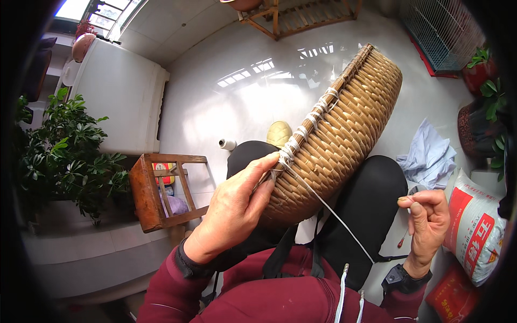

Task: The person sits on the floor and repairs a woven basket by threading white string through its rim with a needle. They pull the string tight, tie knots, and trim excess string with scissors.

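A round woven basket [334, 140] of brown plaited strands rests tilted on my lap, its rim facing left. White cord [307, 121] is wound around part of that rim. My left hand [237, 202] grips the rim's near end, thumb and fingers closed on it just below the wrapping. From there a white strand [334, 212] runs down to the right, over my leg. Out to the right, my right hand [428, 215] is closed in a pinch. What its fingertips hold is too small to name; a thin piece with a reddish-brown tip hangs below them.
A wooden stool [148, 194] stands at left, near a leafy plant [75, 156] and a white cabinet [121, 91]. A thread spool [227, 144] lies on the floor. At right are a pale cloth [428, 156], a printed sack [474, 231] and a wire cage [444, 32].
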The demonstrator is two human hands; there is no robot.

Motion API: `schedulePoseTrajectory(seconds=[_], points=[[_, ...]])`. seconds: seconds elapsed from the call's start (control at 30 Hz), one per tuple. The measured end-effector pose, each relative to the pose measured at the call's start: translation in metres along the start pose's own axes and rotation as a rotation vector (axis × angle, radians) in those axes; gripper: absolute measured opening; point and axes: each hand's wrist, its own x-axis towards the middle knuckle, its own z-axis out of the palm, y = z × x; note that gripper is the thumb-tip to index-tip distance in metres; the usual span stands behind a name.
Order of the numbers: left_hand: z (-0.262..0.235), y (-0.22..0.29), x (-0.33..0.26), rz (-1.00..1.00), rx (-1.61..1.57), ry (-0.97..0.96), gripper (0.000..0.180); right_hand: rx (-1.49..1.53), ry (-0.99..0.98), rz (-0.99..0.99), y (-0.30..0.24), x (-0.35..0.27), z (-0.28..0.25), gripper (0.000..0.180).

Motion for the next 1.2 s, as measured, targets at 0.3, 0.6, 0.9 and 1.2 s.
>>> schedulePoseTrajectory(seconds=[0.3,0.6,0.9,1.2], points=[[0.005,-0.015,0.001,0.165,0.049,0.093,0.037,-0.612,-0.195,-0.596,-0.022,0.050,0.118,0.021],[-0.001,-0.005,0.001,0.044,0.011,0.015,0.040,-0.685,-0.125,-0.773,0.000,0.056,0.135,0.023],[0.000,-0.005,0.002,0.042,0.003,0.018,0.042,-0.775,-0.210,-0.712,0.009,0.053,0.127,0.024],[0.001,-0.008,0.003,0.122,0.077,0.043,0.042,-0.344,-0.310,-0.296,0.002,0.053,0.133,0.016]])
